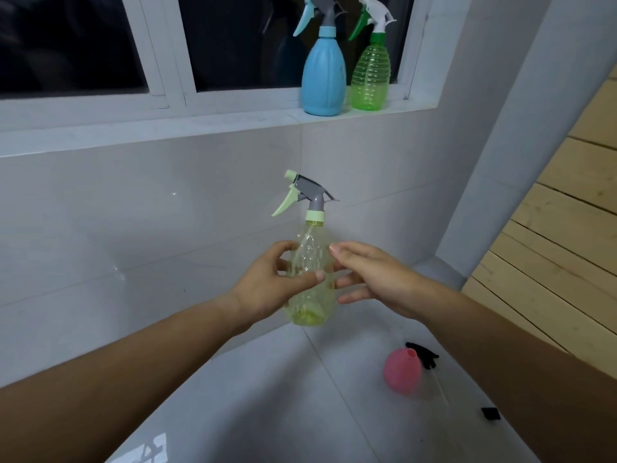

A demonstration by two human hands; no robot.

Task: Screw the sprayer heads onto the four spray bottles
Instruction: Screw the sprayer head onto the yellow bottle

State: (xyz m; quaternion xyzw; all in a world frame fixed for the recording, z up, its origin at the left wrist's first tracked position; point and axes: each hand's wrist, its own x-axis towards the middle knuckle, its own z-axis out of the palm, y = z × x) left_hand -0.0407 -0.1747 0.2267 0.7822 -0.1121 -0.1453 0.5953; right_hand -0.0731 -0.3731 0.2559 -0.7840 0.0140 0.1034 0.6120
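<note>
While the left hand [267,284] curls round the yellow bottle [312,262] mid-frame, the right hand [377,279] hovers straight-fingered, empty; it should twist the sprayer head [311,192] snug.

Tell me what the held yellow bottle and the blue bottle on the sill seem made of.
Yellow bottle: probably tinted plastic, transparent, glossy; the tile wall behind shows through its faceted body. Blue bottle: probably plastic, opaque, satin; nothing shows through and its ribbed sides give only soft highlights.
</note>
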